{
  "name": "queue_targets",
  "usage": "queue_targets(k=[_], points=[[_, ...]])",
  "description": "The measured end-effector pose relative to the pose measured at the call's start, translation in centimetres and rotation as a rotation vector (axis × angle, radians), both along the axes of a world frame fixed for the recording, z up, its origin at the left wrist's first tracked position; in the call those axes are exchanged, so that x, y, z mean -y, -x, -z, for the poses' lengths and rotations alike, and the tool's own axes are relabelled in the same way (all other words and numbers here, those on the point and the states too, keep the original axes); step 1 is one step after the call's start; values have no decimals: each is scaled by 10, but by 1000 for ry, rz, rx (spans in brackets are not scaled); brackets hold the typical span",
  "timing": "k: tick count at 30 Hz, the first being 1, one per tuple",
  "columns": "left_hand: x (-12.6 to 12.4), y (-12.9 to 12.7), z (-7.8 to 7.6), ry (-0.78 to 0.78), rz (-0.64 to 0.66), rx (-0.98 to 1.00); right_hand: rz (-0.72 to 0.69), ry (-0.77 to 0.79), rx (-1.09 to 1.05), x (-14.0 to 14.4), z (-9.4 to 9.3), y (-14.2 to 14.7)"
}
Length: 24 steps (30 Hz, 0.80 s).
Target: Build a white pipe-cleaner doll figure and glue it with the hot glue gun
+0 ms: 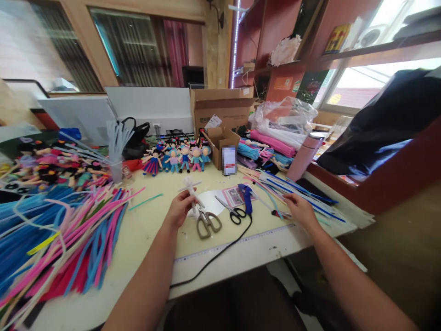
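My left hand (179, 208) holds a small white pipe-cleaner figure (190, 185) upright above the pale table (144, 230). Just right of it lie grey-handled scissors (206, 221) and black-handled scissors (231, 210). My right hand (299, 208) rests on the table with its fingers on loose blue and white pipe cleaners (292, 186) at the right edge; what it grips is hard to tell. A blue glue gun (246, 196) with a black cord (220, 250) lies between my hands.
A big heap of pink and blue pipe cleaners (58, 234) covers the left. Finished little dolls (179, 156) stand in a row at the back, next to cardboard boxes (220, 110). A pink bottle (305, 155) and plastic bags (285, 117) sit at the right.
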<state>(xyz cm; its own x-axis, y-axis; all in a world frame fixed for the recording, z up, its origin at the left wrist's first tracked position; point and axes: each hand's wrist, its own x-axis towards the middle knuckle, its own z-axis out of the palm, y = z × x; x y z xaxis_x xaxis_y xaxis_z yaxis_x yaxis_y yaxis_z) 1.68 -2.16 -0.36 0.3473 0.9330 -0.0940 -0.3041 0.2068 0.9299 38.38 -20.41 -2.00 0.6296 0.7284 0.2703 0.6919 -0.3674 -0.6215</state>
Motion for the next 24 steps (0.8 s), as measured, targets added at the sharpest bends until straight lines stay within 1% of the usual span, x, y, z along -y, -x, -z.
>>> queue_targets(k=[5,8,10,13,19,24], points=[[-4,1,0,21,25,9,129,29,55,-15,-27,-29],[-4,1,-1,30,40,15,158,47,83,-20,-40,-42],[-4,1,-2,39,41,18,163,71,100,-25,-44,-46],[-4,0,-2,56,42,15,167,122,140,-34,-45,-49],[-4,-1,0,62,61,3,123,234,199,-52,-36,-55],[-4,-1,-1,51,55,1,110,285,221,-57,-34,-64]])
